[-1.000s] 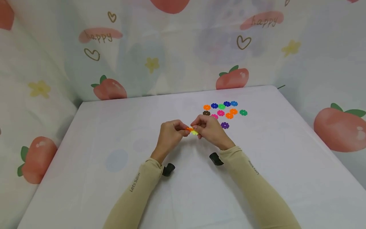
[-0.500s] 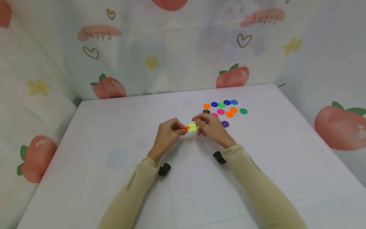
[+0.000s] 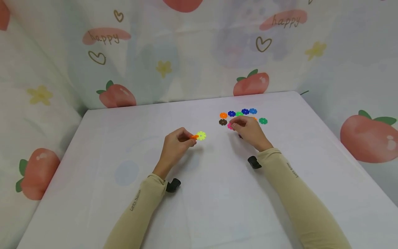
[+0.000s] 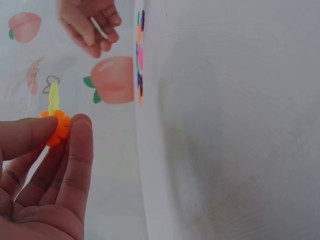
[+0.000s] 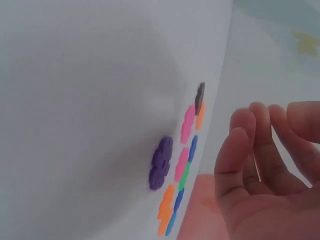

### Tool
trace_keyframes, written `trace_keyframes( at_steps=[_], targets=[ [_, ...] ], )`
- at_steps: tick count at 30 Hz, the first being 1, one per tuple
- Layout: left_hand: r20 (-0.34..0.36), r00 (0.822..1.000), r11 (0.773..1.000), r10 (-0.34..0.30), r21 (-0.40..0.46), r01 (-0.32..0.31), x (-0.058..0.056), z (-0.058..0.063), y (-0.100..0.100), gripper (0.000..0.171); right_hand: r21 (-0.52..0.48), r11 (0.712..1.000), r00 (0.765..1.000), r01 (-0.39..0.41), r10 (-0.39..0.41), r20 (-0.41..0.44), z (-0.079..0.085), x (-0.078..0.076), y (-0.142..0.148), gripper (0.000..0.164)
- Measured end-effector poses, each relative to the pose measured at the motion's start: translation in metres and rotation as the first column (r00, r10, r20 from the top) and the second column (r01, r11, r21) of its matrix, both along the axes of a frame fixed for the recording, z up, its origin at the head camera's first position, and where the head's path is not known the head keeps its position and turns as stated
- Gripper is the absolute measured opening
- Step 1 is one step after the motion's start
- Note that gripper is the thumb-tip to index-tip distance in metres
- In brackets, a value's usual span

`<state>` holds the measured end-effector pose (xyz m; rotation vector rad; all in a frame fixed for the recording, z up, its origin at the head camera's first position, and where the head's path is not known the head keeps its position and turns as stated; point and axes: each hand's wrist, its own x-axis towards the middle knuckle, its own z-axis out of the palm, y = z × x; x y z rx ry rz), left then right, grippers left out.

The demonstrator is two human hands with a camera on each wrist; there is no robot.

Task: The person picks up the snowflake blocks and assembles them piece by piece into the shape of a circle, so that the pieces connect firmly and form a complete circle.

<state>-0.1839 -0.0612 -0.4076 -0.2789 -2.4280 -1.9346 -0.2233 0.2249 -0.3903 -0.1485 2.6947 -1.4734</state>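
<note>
My left hand (image 3: 176, 147) pinches an orange notched plastic disc (image 4: 61, 129) between thumb and fingers, raised off the table. A yellow notched disc (image 3: 201, 135) is joined to it at an angle and sticks out past the fingertips. My right hand (image 3: 251, 132) hovers over the loose discs with nothing in it, its fingers loosely bent. Below it, the right wrist view shows a purple disc (image 5: 161, 164) lying apart from the rows and a pink disc (image 5: 187, 125). From the head, this hand covers part of the group.
Several loose discs lie flat toward the back right of the white-covered table (image 3: 124, 214), among them a brown disc (image 3: 223, 122), an orange disc (image 3: 223, 115) and a dark green disc (image 3: 263, 121). A printed cloth (image 3: 199, 52) hangs behind the table.
The right hand has let go of the joined orange and yellow discs and moved right, over the loose discs. My left hand has drawn slightly left, still holding the pair.
</note>
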Motion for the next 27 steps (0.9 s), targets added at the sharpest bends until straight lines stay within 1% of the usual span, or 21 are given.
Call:
trace_keyframes(
  at_steps=[3,9,12,19,24,27],
  targets=[
    [0.013,1.0,0.999,0.007,0.036,-0.008,0.001,0.001,-0.004,0.008,0.064,0.998,1.0,0.013,-0.013,0.006,-0.003,-0.003,0.011,0.03],
    [0.041,0.999,0.994,0.015,0.107,-0.02,0.001,0.004,-0.009,0.009,0.152,0.988,0.998,0.026,-0.036,0.059,-0.009,-0.01,0.028,0.032],
    [0.039,0.999,0.994,0.019,0.103,-0.023,0.001,0.005,-0.01,0.008,0.19,0.982,0.996,0.023,-0.04,0.084,-0.011,-0.012,0.034,0.033],
    [0.022,0.999,0.997,0.03,0.072,-0.032,0.001,0.005,-0.015,0.007,0.257,0.966,0.987,-0.016,-0.026,0.159,-0.014,-0.013,0.042,0.038],
    [0.002,0.999,0.997,0.033,0.066,-0.033,0.0,0.006,-0.015,0.007,0.33,0.943,0.986,-0.042,-0.014,0.166,-0.014,-0.014,0.043,0.039],
    [0.0,1.0,0.997,0.028,0.074,-0.028,-0.001,0.007,-0.015,0.007,0.352,0.935,0.986,-0.042,-0.018,0.165,-0.015,-0.014,0.042,0.037]
  ],
)
